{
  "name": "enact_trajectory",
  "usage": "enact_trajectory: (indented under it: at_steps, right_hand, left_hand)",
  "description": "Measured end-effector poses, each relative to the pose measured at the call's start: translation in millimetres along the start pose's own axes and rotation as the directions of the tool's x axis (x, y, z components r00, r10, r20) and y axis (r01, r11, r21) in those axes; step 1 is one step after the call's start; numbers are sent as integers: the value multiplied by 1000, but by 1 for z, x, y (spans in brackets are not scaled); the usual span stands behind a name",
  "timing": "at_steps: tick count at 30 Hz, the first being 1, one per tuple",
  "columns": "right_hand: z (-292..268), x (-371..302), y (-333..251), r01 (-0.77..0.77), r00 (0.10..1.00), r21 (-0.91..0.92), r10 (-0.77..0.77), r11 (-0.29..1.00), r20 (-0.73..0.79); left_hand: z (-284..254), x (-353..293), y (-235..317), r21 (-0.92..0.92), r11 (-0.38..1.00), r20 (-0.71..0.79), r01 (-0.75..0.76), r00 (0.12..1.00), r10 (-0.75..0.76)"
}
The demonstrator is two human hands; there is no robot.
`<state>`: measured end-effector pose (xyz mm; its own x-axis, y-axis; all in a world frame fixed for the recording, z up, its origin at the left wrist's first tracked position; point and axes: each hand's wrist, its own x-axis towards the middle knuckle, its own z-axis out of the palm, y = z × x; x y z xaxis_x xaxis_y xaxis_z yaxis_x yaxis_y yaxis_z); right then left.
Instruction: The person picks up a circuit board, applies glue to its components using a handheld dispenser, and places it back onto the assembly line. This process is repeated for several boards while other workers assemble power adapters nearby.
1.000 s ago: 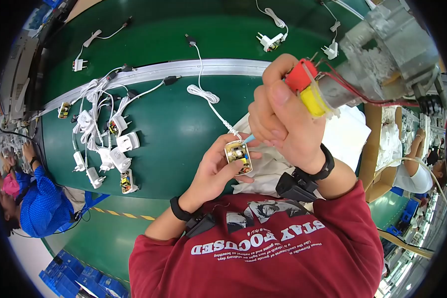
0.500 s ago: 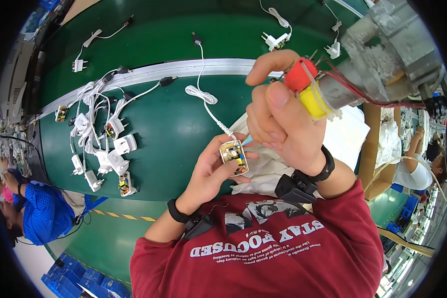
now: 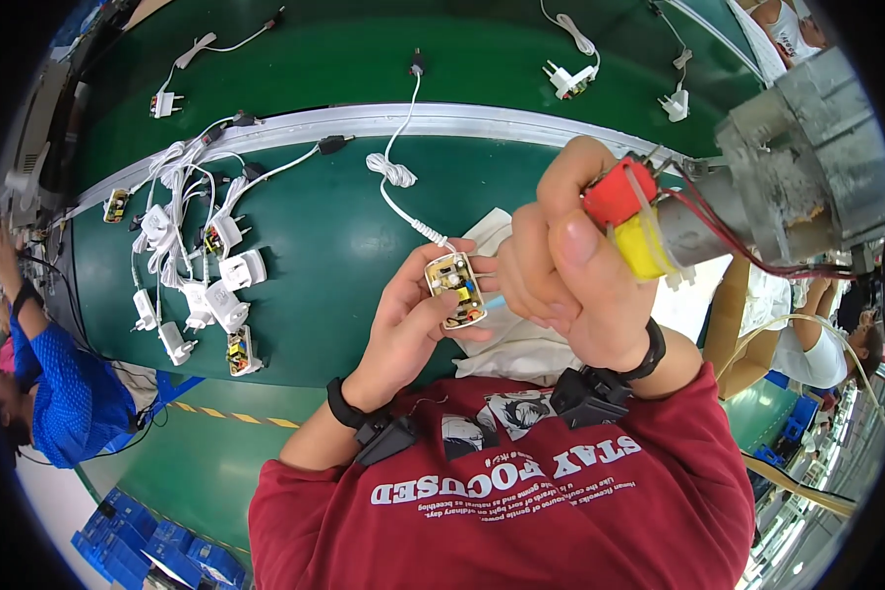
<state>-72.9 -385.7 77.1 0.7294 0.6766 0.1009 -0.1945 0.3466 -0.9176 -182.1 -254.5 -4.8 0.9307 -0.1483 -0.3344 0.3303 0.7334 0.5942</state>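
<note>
In my left hand (image 3: 403, 320) lies an open white power adapter (image 3: 456, 291), its circuit board and small parts facing up, with my thumb on the board. A white coiled cable (image 3: 391, 170) runs from the adapter's far end to a dark plug. My right hand (image 3: 580, 270) is closed round a grey metal dispenser-like tool (image 3: 703, 221) with a red switch block (image 3: 619, 193), yellow tape and red wires. From beneath my right fingers a pale blue nozzle tip (image 3: 494, 302) points at the adapter's right edge; I cannot tell whether it touches.
A pile of white adapters with tangled cables (image 3: 197, 265) lies on the green table at left. Beyond the metal rail (image 3: 364, 119), more adapters (image 3: 570, 79) lie on a green surface. White cloth (image 3: 521, 349) sits beneath my hands. A co-worker in blue (image 3: 84, 408) is at left.
The nozzle tip has shifted from the adapter's far right corner toward the near part of its right edge. In the picture, the tool has moved right and the adapter slightly up. Both grips hold.
</note>
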Motion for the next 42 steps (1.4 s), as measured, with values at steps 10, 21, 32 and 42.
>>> enact_trajectory:
  at_steps: [10, 21, 32, 42]
  right_hand:
    - [2, 2, -3, 27, 999, -8, -27, 1000, -17]
    - [15, -5, -7, -95, 985, 70, 104, 993, -137]
    - [10, -1, -3, -30, 999, 57, 33, 998, -37]
    - [-4, -10, -17, -74, 994, 1, 74, 997, -75]
  left_hand:
    - [-1, 0, 2, -21, 1000, 12, -3, 1000, 3]
    - [1, -1, -1, -214, 974, 116, 80, 992, -56]
    - [2, 1, 1, -200, 975, 126, 95, 989, -71]
    - [-5, 5, 79, 520, 849, 3, 99, 993, -118]
